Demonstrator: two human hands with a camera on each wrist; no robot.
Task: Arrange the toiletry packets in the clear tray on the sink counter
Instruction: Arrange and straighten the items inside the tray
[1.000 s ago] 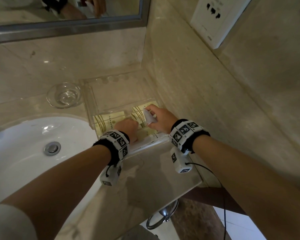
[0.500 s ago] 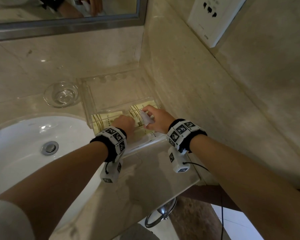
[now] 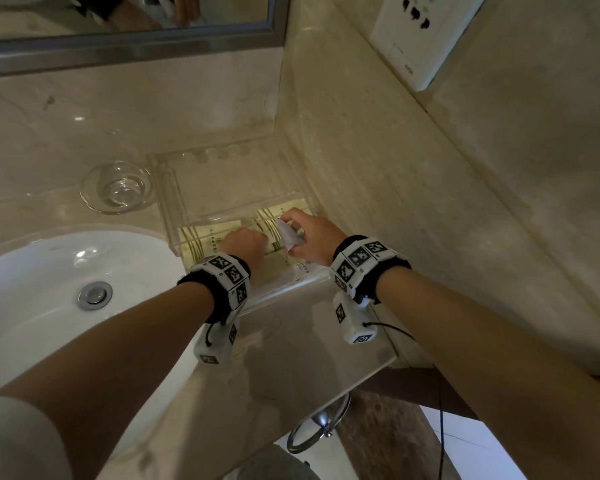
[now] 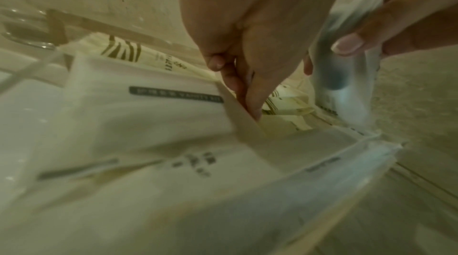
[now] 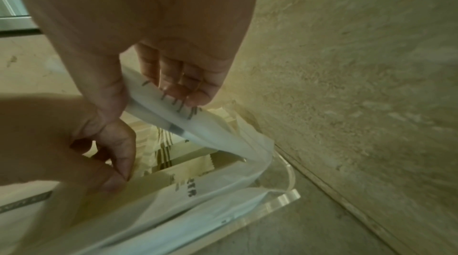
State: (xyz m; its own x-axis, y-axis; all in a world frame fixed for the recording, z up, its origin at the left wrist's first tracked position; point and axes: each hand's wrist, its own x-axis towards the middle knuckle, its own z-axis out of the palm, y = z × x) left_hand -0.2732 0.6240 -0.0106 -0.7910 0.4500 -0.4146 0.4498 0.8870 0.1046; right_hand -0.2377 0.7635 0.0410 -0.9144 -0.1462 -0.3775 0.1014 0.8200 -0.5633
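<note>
The clear tray [image 3: 169,206] sits on the counter in the corner against the side wall. Cream packets with gold stripes [image 3: 201,239] lie flat at its near end, with white packets [image 4: 153,114] on top of them. My left hand [image 3: 245,242] reaches into the tray and pinches the edge of a white packet [image 4: 241,120] between thumb and fingers. My right hand [image 3: 309,233] grips a translucent white packet [image 3: 289,234] just above the tray's right side. That packet [image 5: 173,120] has something dark inside and hangs down toward the tray's corner [image 5: 285,198].
A small glass dish [image 3: 118,187] stands left of the tray. The white sink basin [image 3: 32,289] with its drain [image 3: 94,294] is at the near left. The marble side wall [image 3: 395,202] runs close along the tray's right; the tray's far half holds nothing.
Both hands stay at the tray's near end with the same holds. Only the view has shifted a little.
</note>
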